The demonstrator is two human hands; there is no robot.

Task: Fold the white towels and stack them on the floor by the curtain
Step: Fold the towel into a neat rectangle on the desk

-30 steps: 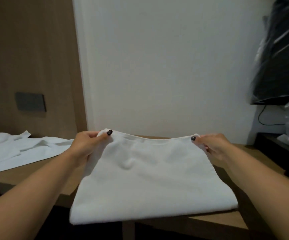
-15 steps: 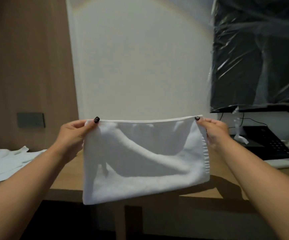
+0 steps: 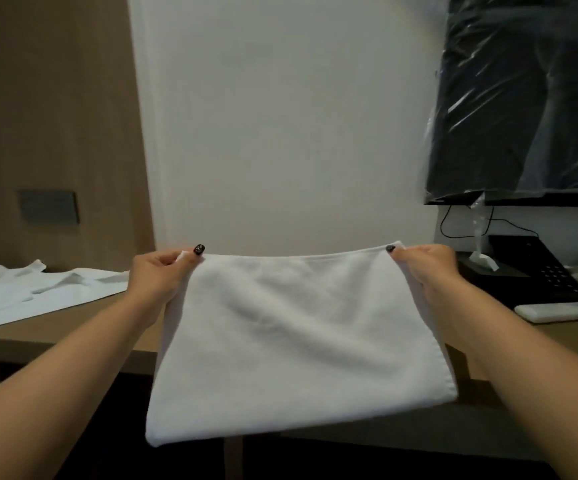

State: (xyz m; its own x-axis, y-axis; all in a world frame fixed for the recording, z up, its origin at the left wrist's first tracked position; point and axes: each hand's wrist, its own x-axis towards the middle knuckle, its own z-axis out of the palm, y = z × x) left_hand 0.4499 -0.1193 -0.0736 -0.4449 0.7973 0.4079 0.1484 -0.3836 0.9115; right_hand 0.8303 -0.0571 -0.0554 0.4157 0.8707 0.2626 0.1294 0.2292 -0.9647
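Both hands are up in front of the wall, and the folded white towel [image 3: 291, 341] hangs between them over the front edge of the wooden desk [image 3: 564, 337]. The left hand [image 3: 157, 278] pinches the top left corner, thumb on the near face and fingers curled behind the cloth; the right hand [image 3: 426, 268] pinches the top right corner the same way. The top edge runs left to right, pulled nearly straight with a slight sag in the middle, and that is the towel's long axis. The lower edge swings out toward the camera, dipping at its left corner. More white towels [image 3: 38, 292] lie rumpled on the desk to the left, well apart from the held one
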